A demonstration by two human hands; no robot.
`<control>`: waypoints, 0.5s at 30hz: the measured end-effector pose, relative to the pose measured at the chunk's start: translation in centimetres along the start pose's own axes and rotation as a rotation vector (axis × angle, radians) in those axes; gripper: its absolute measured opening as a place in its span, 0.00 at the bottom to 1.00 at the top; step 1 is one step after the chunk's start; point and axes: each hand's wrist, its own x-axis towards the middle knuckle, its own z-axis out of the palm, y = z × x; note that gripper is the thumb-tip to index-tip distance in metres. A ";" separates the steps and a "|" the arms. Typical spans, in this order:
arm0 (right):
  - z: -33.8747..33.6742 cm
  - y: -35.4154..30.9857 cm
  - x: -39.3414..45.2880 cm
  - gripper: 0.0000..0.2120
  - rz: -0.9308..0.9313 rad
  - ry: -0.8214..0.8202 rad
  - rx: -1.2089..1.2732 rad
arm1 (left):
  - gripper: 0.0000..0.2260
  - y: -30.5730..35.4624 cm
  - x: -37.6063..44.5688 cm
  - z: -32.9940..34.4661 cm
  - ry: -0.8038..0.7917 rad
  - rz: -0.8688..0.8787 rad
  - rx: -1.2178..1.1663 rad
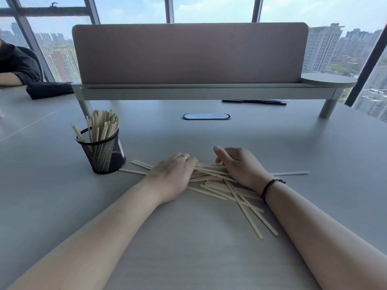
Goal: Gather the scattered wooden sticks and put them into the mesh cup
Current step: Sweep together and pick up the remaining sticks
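Note:
A pile of pale wooden sticks (217,186) lies crossed on the grey table (188,237) in front of me. My left hand (171,174) lies on the pile's left end, fingers curled down over the sticks. My right hand (238,166) is on the pile's right side, and its curled fingers meet the same bundle. A few sticks (251,218) fan out toward me, and one stick (291,173) pokes out to the right. The black mesh cup (104,155) stands upright to the left of my hands and holds several sticks (104,125).
A raised shelf with a pink divider screen (188,53) crosses the table behind my hands. A cable port (206,116) is set in the table beneath it. Another person's arm (12,78) and a black cloth (48,91) are at far left.

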 end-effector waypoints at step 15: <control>-0.4 -1.3 0.2 0.29 0.121 0.218 0.664 | 0.20 -0.1 0.0 -0.6 0.136 0.036 -0.017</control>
